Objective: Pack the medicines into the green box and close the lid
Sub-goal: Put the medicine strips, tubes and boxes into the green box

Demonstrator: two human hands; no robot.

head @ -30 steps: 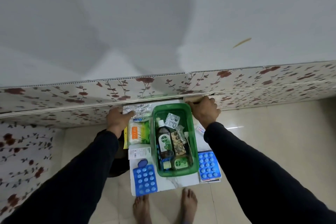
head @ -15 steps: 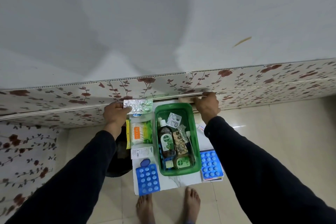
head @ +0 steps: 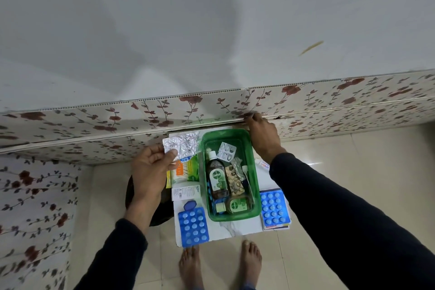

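My way into the green box point(head: 253, 172) is open from above; its far end is bare, the near end filled by a bottle point(head: 217, 178). My right hand point(head: 264, 136) crowds its far right corner.

Left hand point(head: 150, 169) raised at mid-left, palm turned up toward the camera, fingers curled inward, thumb point(head: 170, 153) pressed down onto a silver foil strip point(head: 182, 145) and pinching it against the fingers. Left wrist bare, forearm in a dark sleeve point(head: 117, 254) running down to the lower left edge. Right hand point(head: 263, 135) stretched further forward, back of the hand facing the camera, fingers bent and gripping at the far edge beyond the fingertips, nothing visible inside the grasp. Right arm nearly straight, dark sleeve filling the lower right corner. Hands well apart. Bare feet point(head: 190, 263) planted below, side by side, toes pointing forward.
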